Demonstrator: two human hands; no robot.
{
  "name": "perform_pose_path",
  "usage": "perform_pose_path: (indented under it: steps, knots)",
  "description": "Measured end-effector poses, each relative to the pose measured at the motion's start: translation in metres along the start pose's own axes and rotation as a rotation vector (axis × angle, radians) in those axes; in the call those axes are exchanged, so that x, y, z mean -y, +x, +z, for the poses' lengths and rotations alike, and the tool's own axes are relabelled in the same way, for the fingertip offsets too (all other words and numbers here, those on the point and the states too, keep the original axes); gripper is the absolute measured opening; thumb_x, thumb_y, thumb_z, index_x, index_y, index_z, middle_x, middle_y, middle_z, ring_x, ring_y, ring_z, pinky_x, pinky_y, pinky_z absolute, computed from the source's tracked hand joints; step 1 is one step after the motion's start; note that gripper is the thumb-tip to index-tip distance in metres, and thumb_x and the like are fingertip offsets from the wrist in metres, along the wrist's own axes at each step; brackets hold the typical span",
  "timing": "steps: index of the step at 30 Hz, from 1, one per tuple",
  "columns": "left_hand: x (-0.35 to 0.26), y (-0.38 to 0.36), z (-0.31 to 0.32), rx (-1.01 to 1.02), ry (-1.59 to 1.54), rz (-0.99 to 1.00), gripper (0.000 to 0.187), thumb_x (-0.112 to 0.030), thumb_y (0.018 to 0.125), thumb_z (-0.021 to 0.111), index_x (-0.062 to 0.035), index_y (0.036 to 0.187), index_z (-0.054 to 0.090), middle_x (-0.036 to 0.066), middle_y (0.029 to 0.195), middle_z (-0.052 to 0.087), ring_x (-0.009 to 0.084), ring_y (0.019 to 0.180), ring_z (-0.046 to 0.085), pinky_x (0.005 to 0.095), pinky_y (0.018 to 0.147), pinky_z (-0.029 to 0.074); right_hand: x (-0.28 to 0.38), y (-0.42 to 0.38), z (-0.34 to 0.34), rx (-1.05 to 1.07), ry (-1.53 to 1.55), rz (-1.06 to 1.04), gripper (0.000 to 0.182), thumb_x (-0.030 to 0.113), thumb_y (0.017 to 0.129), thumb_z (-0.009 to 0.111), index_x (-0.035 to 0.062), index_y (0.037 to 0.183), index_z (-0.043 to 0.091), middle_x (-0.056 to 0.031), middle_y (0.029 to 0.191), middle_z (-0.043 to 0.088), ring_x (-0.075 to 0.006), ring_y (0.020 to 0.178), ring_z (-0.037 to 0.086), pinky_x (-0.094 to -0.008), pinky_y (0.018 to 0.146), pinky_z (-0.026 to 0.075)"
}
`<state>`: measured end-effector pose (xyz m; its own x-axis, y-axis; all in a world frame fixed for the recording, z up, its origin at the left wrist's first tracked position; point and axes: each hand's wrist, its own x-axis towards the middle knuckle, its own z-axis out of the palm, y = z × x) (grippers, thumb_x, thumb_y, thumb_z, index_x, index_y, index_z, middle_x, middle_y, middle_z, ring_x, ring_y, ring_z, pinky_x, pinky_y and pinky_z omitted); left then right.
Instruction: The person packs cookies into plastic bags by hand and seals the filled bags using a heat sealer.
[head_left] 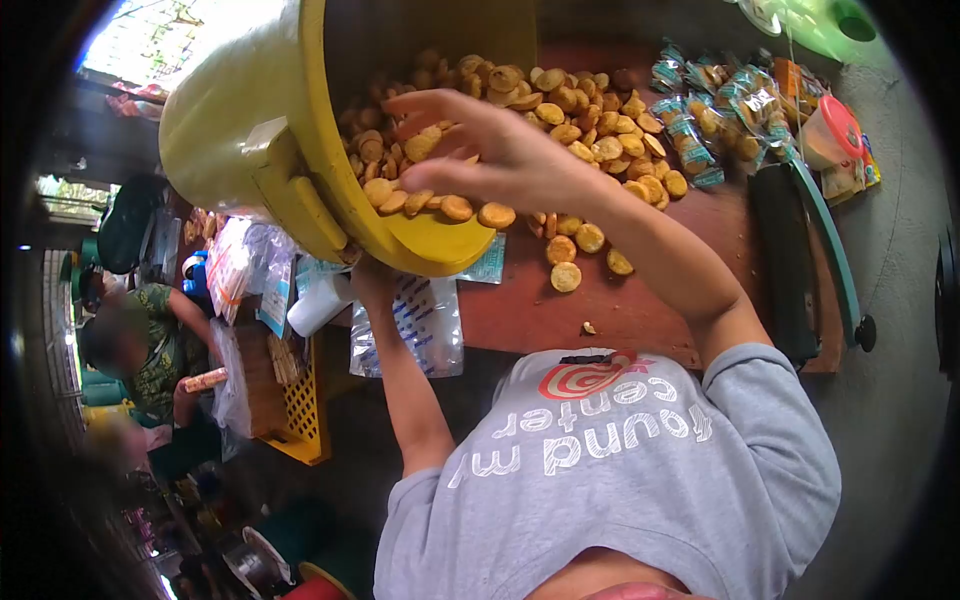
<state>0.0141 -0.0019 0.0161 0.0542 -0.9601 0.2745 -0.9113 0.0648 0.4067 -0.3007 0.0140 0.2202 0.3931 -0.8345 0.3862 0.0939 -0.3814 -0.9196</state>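
Note:
A large yellow bucket point(235, 120) lies tipped on its side, its mouth facing the table. Round golden biscuits point(590, 150) fill the mouth and spill out onto the reddish tabletop. My right hand point(465, 150) is over the biscuits at the opening, fingers apart, with nothing visibly held. Under the lower rim, beside the bucket's handle, my left hand point(373, 282) supports the bucket; its fingers are mostly hidden behind it. Clear printed plastic bags point(410, 330) lie just below the bucket, next to my left forearm.
Several filled biscuit packets point(700, 120) are piled at the back right, near a red-lidded tub point(835, 132). A long sealer-like device point(785, 260) stands along the table's right edge. At left are a white roll point(320, 303), a yellow crate point(300, 400) and another person point(155, 340) holding plastic.

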Motion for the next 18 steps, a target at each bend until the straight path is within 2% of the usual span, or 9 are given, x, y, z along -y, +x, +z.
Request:
perform_pose_path:
  steps: [2, 6, 8, 9, 12, 14, 15, 17, 18]
  knots:
    - [-0.016, -0.012, 0.007, -0.102, -0.294, 0.003, 0.022, -0.015, 0.082, 0.057, 0.0037, 0.093, 0.061, 0.021, 0.080, 0.063, 0.0256, 0.072, 0.060, 0.0344, 0.065, 0.044, -0.033, -0.016, -0.036, -0.131, -0.069, 0.098, 0.050, 0.026, 0.084, 0.061, 0.0064, 0.126, 0.042, -0.0088, 0.110, 0.054, -0.0142, 0.093, 0.058, -0.0250, 0.073, 0.049]
    - [-0.050, -0.018, -0.017, -0.336, -0.243, 0.076, 0.016, -0.008, 0.083, 0.056, 0.0036, 0.092, 0.061, 0.016, 0.075, 0.063, 0.0209, 0.071, 0.058, 0.0310, 0.067, 0.044, -0.066, -0.065, -0.094, -0.260, -0.643, 0.390, 0.043, 0.029, 0.081, 0.062, 0.0038, 0.114, 0.053, -0.0110, 0.097, 0.061, -0.0186, 0.083, 0.061, -0.0305, 0.068, 0.050]
    - [-0.079, -0.026, -0.034, -0.469, -1.054, -0.259, 0.011, -0.004, 0.083, 0.055, 0.0005, 0.092, 0.060, 0.012, 0.077, 0.061, 0.0193, 0.071, 0.057, 0.0300, 0.068, 0.045, -0.083, -0.095, -0.107, -0.245, -0.738, 0.449, 0.040, 0.025, 0.078, 0.065, 0.0035, 0.110, 0.055, -0.0112, 0.096, 0.061, -0.0197, 0.083, 0.061, -0.0308, 0.069, 0.049]
    - [-0.087, -0.033, -0.045, -0.455, -1.063, -0.257, 0.011, -0.004, 0.083, 0.055, 0.0005, 0.092, 0.060, 0.012, 0.077, 0.061, 0.0193, 0.071, 0.057, 0.0300, 0.068, 0.045, -0.092, -0.110, -0.109, -0.210, -0.823, 0.503, 0.037, 0.022, 0.076, 0.067, 0.0031, 0.106, 0.057, -0.0113, 0.096, 0.060, -0.0207, 0.082, 0.060, -0.0311, 0.071, 0.049]
    - [-0.108, -0.049, -0.072, -0.361, -1.388, -0.290, 0.014, -0.013, 0.087, 0.054, -0.0045, 0.098, 0.056, 0.004, 0.085, 0.058, 0.0153, 0.080, 0.054, 0.0281, 0.071, 0.045, -0.113, -0.141, -0.098, -0.213, -0.972, 0.294, 0.036, 0.016, 0.069, 0.071, 0.0081, 0.102, 0.059, -0.0089, 0.096, 0.058, -0.0250, 0.094, 0.054, -0.0347, 0.079, 0.043]
    - [-0.122, -0.058, -0.083, -0.086, -1.543, -0.027, 0.008, -0.004, 0.082, 0.058, 0.0008, 0.088, 0.057, 0.009, 0.083, 0.059, 0.0142, 0.068, 0.057, 0.0243, 0.064, 0.047, -0.115, -0.148, -0.082, -0.256, -1.047, 0.279, 0.034, 0.018, 0.068, 0.070, 0.0089, 0.099, 0.059, -0.0085, 0.099, 0.056, -0.0242, 0.097, 0.052, -0.0356, 0.080, 0.040]
    - [-0.124, -0.065, -0.086, -0.076, -1.547, -0.025, 0.008, -0.004, 0.082, 0.058, 0.0008, 0.088, 0.057, 0.009, 0.083, 0.059, 0.0142, 0.068, 0.057, 0.0243, 0.064, 0.047, -0.115, -0.146, -0.075, -0.290, -1.119, 0.254, 0.033, 0.019, 0.067, 0.070, 0.0097, 0.097, 0.059, -0.0082, 0.102, 0.055, -0.0234, 0.101, 0.050, -0.0366, 0.081, 0.036]
    - [-0.130, -0.077, -0.090, 0.411, -1.566, -0.004, 0.012, -0.007, 0.080, 0.062, 0.0010, 0.087, 0.056, 0.007, 0.080, 0.059, 0.0120, 0.064, 0.057, 0.0220, 0.059, 0.047, -0.126, -0.148, -0.069, -0.317, -1.121, 0.208, 0.031, 0.017, 0.067, 0.069, 0.0123, 0.096, 0.059, -0.0055, 0.101, 0.055, -0.0215, 0.100, 0.048, -0.0359, 0.081, 0.033]
    - [-0.144, -0.079, -0.088, 0.508, -1.478, -0.010, 0.014, -0.008, 0.079, 0.064, 0.0009, 0.088, 0.057, 0.007, 0.079, 0.060, 0.0117, 0.063, 0.058, 0.0222, 0.057, 0.047, -0.128, -0.148, -0.067, -0.334, -1.117, 0.200, 0.031, 0.016, 0.067, 0.069, 0.0128, 0.097, 0.059, -0.0048, 0.100, 0.055, -0.0214, 0.101, 0.048, -0.0360, 0.081, 0.032]
